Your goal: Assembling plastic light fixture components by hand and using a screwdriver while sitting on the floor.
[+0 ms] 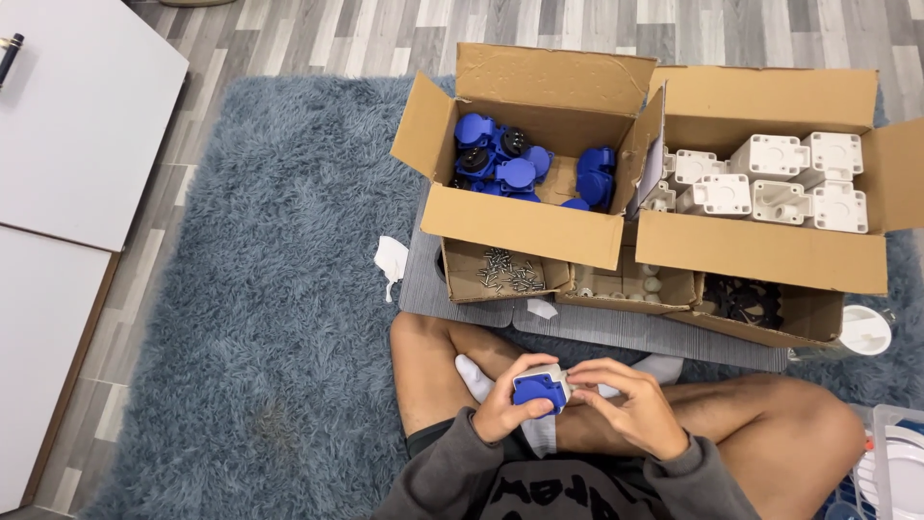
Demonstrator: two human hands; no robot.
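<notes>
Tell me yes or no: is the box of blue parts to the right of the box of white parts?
No, the box of blue parts sits to the left of the box of white parts, their sides touching.

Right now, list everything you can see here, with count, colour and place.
blue socket box: one, blue and white, held in both hands
blue parts: many, left carton
white housings: several, right carton
screws: many, silver, small front box
cartons: two large, brown, on the rug
rug: one, grey-blue, floor
white tables: two, far left
left hand: grip on the box
right hand: fingers at the box's side
</notes>
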